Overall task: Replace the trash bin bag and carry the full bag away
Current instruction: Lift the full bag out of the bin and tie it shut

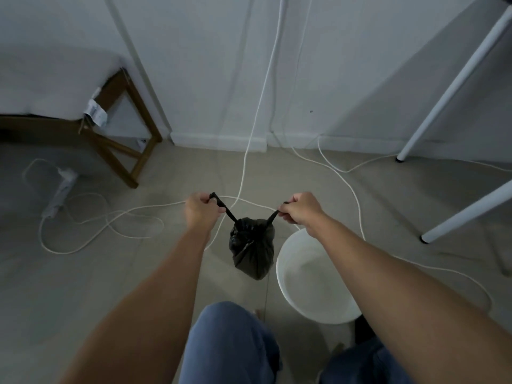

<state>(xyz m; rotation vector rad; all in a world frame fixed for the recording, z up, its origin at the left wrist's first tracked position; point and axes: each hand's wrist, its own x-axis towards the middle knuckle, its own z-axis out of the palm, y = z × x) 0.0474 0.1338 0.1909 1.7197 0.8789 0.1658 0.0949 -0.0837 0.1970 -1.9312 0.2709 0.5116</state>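
Note:
A small full black trash bag (252,249) hangs in the air in front of me, its neck gathered. Its two handle strips stretch apart in a V. My left hand (201,210) is closed on the left strip and my right hand (300,210) is closed on the right strip, both pulled outward. A white round trash bin (288,275) stands on the floor just right of the bag and below my right forearm, with no bag visible inside it.
White cables (243,167) trail across the tiled floor, and a power strip (59,194) lies at left. A wooden chair (133,151) stands back left by the wall. White table legs (454,87) slant at right. My knees in blue trousers (230,345) fill the bottom.

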